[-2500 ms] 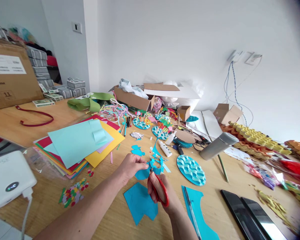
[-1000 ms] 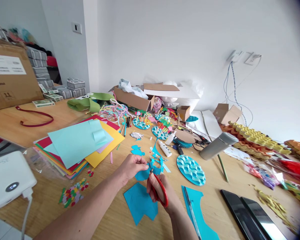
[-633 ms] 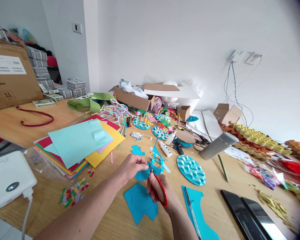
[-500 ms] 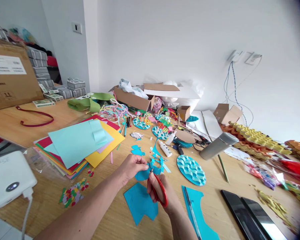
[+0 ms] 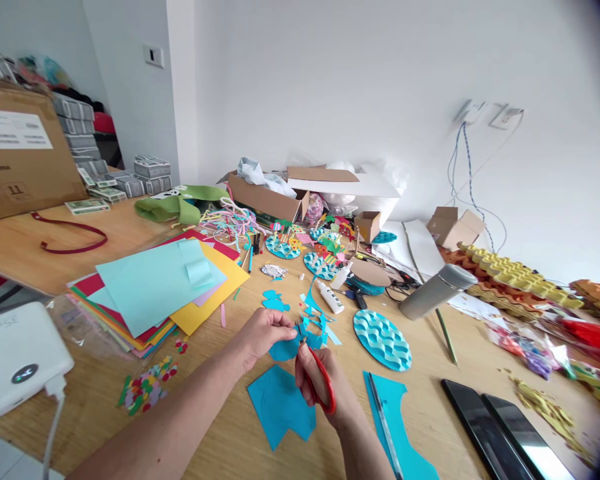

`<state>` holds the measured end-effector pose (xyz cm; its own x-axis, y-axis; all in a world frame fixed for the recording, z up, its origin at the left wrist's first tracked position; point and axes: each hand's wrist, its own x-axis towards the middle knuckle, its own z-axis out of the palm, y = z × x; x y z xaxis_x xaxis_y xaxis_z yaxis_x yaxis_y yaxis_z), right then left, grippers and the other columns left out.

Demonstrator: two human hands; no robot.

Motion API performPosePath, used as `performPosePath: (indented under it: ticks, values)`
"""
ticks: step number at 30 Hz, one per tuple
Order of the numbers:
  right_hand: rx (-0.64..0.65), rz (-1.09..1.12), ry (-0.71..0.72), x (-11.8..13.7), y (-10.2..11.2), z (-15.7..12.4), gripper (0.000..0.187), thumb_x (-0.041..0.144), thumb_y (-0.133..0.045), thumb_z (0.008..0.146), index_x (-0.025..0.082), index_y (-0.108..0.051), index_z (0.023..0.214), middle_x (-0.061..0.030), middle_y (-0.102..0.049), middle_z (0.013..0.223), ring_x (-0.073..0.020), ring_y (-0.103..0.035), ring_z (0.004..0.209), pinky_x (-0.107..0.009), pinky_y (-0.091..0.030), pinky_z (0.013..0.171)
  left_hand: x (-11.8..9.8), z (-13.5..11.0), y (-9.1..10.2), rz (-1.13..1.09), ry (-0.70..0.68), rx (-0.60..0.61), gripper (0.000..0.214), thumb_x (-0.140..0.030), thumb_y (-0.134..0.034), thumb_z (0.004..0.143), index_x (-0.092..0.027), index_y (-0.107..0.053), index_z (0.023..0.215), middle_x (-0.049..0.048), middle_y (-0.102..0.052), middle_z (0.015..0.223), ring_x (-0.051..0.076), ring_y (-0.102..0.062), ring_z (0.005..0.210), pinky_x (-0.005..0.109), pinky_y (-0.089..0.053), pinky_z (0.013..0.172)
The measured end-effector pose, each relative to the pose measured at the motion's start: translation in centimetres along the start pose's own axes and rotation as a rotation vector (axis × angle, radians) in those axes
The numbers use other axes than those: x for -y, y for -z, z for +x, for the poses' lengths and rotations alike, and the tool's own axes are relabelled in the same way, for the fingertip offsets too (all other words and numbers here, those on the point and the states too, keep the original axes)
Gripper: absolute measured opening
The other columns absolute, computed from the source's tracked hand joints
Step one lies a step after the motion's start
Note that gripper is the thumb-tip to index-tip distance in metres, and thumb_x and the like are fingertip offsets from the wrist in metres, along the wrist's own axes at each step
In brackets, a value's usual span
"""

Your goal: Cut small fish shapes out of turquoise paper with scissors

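Red-handled scissors [image 5: 325, 387] are gripped in my right hand [image 5: 320, 383], their blades pointing away from me at a small piece of blue paper [image 5: 283, 351]. My left hand [image 5: 267, 333] pinches that paper between thumb and fingers, just left of the blade tips. Blue offcuts [image 5: 315, 327] lie right behind the blades, partly overlapping them in view. Below my hands a larger blue sheet [image 5: 283, 407] with a notched edge rests on the table. Two small blue cut shapes [image 5: 276, 301] sit beyond my left hand.
A wavy-patterned blue oval [image 5: 383, 340], a white glue bottle [image 5: 331, 297] and a grey flask [image 5: 437, 292] stand or lie to the right. Nearer are a pen [image 5: 385, 423] on blue paper and two phones [image 5: 485, 427]. Coloured paper sheets [image 5: 150, 287] and a white power bank [image 5: 23, 360] are left.
Both hands stay almost in place around the blue paper. The scissors and my right hand have shifted only very slightly.
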<state>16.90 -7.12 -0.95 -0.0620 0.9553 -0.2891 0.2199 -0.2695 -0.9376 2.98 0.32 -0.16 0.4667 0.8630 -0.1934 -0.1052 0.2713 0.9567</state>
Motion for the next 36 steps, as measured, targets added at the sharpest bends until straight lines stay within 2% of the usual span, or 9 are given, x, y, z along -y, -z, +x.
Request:
performPosePath:
  ticks: [13,20,23,25,27,29,32,36]
  values:
    - [-0.01,0.046,0.028,-0.2,-0.2,-0.2,0.066,0.077,-0.044,0.077,0.018,-0.051,0.047,0.0026,-0.04,0.03,-0.006,-0.03,0.027,-0.022,-0.02,0.035,0.0,0.0,0.1,-0.004,-0.018,0.006,0.02,-0.03,-0.071,0.055,-0.013,-0.063,0.062,-0.0012,-0.059,0.058,0.011,-0.047,0.056,0.026,-0.034,0.061]
    - [-0.068,0.053,-0.004,-0.2,-0.3,0.1,0.066,0.08,-0.049,0.07,0.019,-0.049,0.046,0.003,-0.038,0.029,-0.0058,-0.028,0.026,-0.022,-0.016,0.033,-0.1,-0.1,-0.1,0.003,-0.022,-0.02,0.021,-0.031,-0.071,0.056,-0.013,-0.062,0.063,-0.002,-0.058,0.058,0.01,-0.047,0.057,0.025,-0.034,0.059]
    - [-0.181,0.093,-0.003,-0.4,0.0,0.5,0.064,0.077,-0.049,0.073,0.019,-0.049,0.047,0.0024,-0.04,0.03,-0.0068,-0.03,0.027,-0.022,-0.018,0.033,-0.1,0.1,0.0,-0.034,-0.012,-0.108,0.024,-0.032,-0.072,0.056,-0.014,-0.061,0.066,-0.0025,-0.058,0.059,0.009,-0.048,0.054,0.024,-0.035,0.055]
    - [-0.324,0.176,0.013,-0.4,0.4,0.7,0.061,0.073,-0.049,0.077,0.018,-0.05,0.05,0.0025,-0.041,0.032,-0.0076,-0.033,0.029,-0.022,-0.021,0.034,0.0,0.2,0.1,-0.084,0.011,-0.154,0.028,-0.036,-0.071,0.058,-0.016,-0.059,0.072,-0.0032,-0.058,0.059,0.01,-0.051,0.052,0.023,-0.035,0.051]
    - [-0.489,0.28,0.047,-0.3,0.9,0.9,0.058,0.069,-0.051,0.079,0.018,-0.05,0.051,0.0029,-0.041,0.034,-0.008,-0.034,0.033,-0.022,-0.022,0.036,0.1,0.3,0.2,-0.123,0.041,-0.147,0.031,-0.039,-0.07,0.06,-0.018,-0.058,0.079,-0.0027,-0.06,0.062,0.013,-0.055,0.052,0.023,-0.035,0.047]
    - [-0.579,0.337,0.095,-0.2,1.2,0.9,0.054,0.067,-0.055,0.078,0.018,-0.052,0.055,0.0031,-0.042,0.038,-0.0088,-0.036,0.037,-0.022,-0.022,0.038,0.2,0.3,0.3,-0.104,0.046,-0.132,0.031,-0.037,-0.07,0.06,-0.018,-0.059,0.081,-0.0025,-0.06,0.062,0.013,-0.055,0.051,0.023,-0.034,0.046]
    - [-0.555,0.294,0.155,0.0,1.3,0.8,0.048,0.063,-0.062,0.075,0.016,-0.059,0.063,0.0,-0.051,0.048,-0.0111,-0.043,0.044,-0.024,-0.029,0.043,0.4,0.2,0.1,-0.012,0.009,-0.092,0.023,-0.027,-0.071,0.059,-0.015,-0.064,0.077,-0.0019,-0.06,0.061,0.01,-0.05,0.051,0.022,-0.033,0.05]
    - [-0.404,0.207,0.2,0.3,0.8,0.7,0.043,0.056,-0.07,0.071,0.014,-0.062,0.067,-0.0028,-0.059,0.059,-0.014,-0.05,0.055,-0.026,-0.039,0.053,0.4,-0.1,-0.1,0.072,-0.02,0.021,0.029,-0.018,-0.07,0.058,-0.014,-0.066,0.087,-0.0023,-0.06,0.06,0.012,-0.053,0.058,0.024,-0.036,0.058]
